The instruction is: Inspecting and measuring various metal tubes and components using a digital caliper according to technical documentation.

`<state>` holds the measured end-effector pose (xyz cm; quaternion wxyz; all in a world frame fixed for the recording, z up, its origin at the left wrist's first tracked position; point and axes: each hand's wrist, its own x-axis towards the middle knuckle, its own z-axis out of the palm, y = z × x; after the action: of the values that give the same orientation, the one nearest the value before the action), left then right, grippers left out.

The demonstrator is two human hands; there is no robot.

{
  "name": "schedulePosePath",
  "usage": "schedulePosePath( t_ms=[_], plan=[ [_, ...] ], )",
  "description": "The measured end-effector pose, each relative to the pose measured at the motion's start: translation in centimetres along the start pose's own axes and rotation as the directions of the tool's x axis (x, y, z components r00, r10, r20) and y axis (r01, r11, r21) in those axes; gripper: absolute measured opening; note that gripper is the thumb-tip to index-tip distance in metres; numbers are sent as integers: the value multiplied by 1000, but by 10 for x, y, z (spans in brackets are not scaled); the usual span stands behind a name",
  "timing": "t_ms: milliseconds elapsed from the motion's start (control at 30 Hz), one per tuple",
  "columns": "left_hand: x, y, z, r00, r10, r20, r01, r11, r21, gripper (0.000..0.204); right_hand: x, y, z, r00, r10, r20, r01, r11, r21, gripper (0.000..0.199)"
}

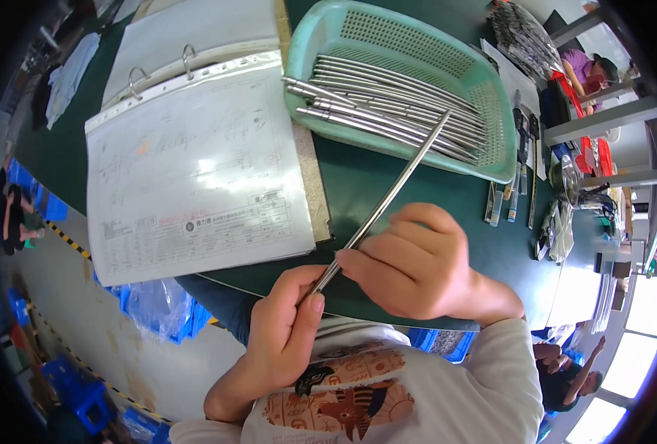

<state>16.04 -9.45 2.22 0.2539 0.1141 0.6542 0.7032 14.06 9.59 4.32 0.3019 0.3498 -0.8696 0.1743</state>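
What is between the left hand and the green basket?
In the head view, a metal rod runs from the left hand over green tabletop toward the green basket, the right hand beside it.

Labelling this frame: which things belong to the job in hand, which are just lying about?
Likely the job:
- held rod
- basket
- rods in it
- binder, perhaps

Apparently lying about:
- tools, right
- blue bins

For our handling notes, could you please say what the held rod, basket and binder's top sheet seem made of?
Held rod: metal, possibly steel, polished; bright reflections streak along it.
Basket: probably moulded plastic, fairly matte; its green walls are evenly perforated.
Top sheet: apparently paper under clear, glossy plastic, judging by the glare.
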Motion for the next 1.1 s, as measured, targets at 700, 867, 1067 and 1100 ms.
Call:
schedulePosePath(
  t_ms=[700,867,1067,1100],
  plan=[
    [204,115,-39,945,213,249,-327,617,716,15,21,124,-84,672,316,-670,-379,924,55,6],
    [270,105,-62,918,199,344,-396,381,835,16,13,147,-87,619,385,-685,-454,886,88,5],
    [309,95,-72,814,451,366,-454,99,886,21,10,156,-88,673,304,-674,-411,912,2,4],
    [310,93,-74,748,532,397,-478,18,878,23,10,156,-88,664,304,-683,-402,915,17,3]
  ],
)
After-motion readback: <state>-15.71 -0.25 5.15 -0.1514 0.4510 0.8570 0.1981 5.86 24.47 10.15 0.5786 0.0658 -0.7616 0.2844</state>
